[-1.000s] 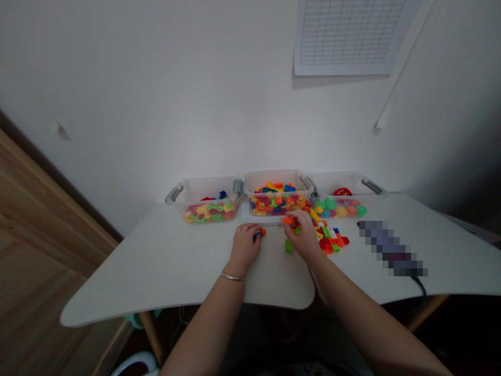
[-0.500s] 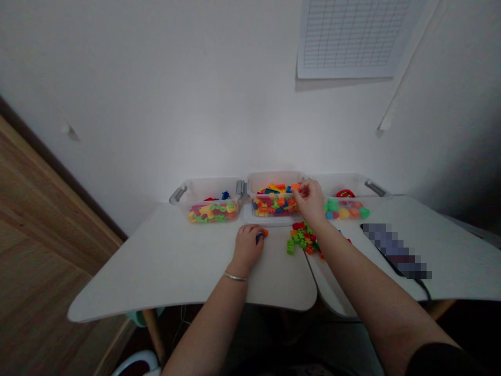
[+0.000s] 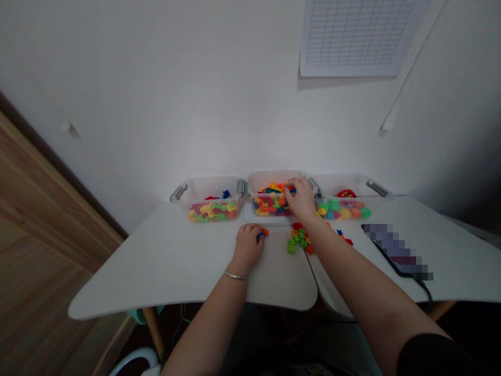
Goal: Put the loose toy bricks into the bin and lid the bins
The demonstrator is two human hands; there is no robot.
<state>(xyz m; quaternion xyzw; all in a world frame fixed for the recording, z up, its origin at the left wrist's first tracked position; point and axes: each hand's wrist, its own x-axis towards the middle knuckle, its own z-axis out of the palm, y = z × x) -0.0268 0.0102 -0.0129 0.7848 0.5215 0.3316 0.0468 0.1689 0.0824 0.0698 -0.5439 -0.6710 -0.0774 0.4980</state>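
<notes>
My left hand [image 3: 248, 244] rests on the white table, its fingers closed on a small blue-and-orange brick assembly [image 3: 262, 234]. My right hand [image 3: 300, 199] is down at the middle clear plastic bin [image 3: 275, 180], its fingers among the colourful toy bricks there. Whether those fingers hold a brick is hidden. A loose heap of green, red and orange bricks [image 3: 299, 241] lies on the table between my hands, just below my right wrist.
Clear bins stand at the left [image 3: 211, 188] and right [image 3: 340, 184] of the middle one, holding coloured pieces. A pixelated object [image 3: 397, 251] with a black cable lies on the white table [image 3: 156, 266] at right. A wooden panel runs along the left.
My right hand has moved from the loose bricks on the table up into the middle bin. My left hand has stayed in place, and the camera view has shifted slightly.
</notes>
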